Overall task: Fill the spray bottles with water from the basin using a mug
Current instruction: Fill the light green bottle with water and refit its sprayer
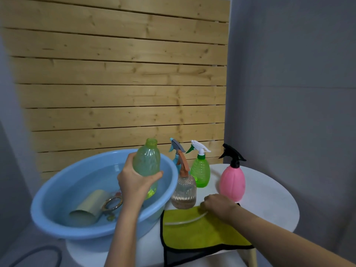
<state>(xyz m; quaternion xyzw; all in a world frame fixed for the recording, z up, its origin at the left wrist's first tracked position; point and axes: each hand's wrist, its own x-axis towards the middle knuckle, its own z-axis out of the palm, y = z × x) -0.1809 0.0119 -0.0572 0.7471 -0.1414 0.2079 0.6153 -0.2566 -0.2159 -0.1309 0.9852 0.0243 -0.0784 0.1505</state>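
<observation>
My left hand (134, 182) grips an open green bottle (147, 162) with no spray head, held upright over the blue basin (48, 212). In the basin's water a beige mug (86, 208) lies on its side. My right hand (217, 206) rests on the yellow cloth (192, 234), fingers closed over a spray head whose thin white tube (185, 220) lies across the cloth. Behind stand a clear bottle with an orange sprayer (184, 191), a green bottle with a white sprayer (200, 170), a blue sprayer bottle (176, 149) and a pink bottle with a black sprayer (232, 180).
Everything sits on a round white table (269, 199), with the basin overhanging its left edge. A wooden slat panel (119, 83) stands behind and a grey wall to the right. A dark cable (38, 253) lies on the floor at lower left.
</observation>
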